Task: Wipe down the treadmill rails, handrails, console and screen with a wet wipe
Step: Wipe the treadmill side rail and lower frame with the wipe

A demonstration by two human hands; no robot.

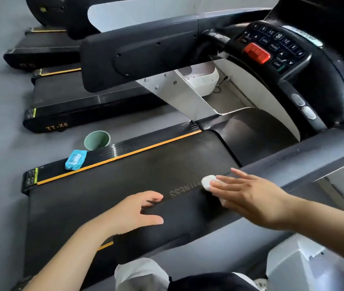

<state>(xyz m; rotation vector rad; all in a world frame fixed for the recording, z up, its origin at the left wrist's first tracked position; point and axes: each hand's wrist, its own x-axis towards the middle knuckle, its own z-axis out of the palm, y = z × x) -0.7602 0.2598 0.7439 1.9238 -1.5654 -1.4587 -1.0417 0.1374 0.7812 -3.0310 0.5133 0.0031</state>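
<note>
A white wet wipe [208,182] lies on the treadmill's near black handrail [179,208], and my right hand [248,196] presses it flat with straight fingers. My left hand [137,211] curls its fingers and thumb around the same handrail, further left. Beyond the rail lies the running belt [146,169] with an orange-edged far side rail [112,152]. The console [272,47], with its keypad and red stop button [256,52], is at the upper right. A blue wipe pack [75,160] sits on the far side rail.
A green cup [96,140] stands on the grey floor beside the far rail. Two more treadmills [66,110] are lined up to the left. The far black handrail [141,57] crosses the upper middle. My knees show at the bottom edge.
</note>
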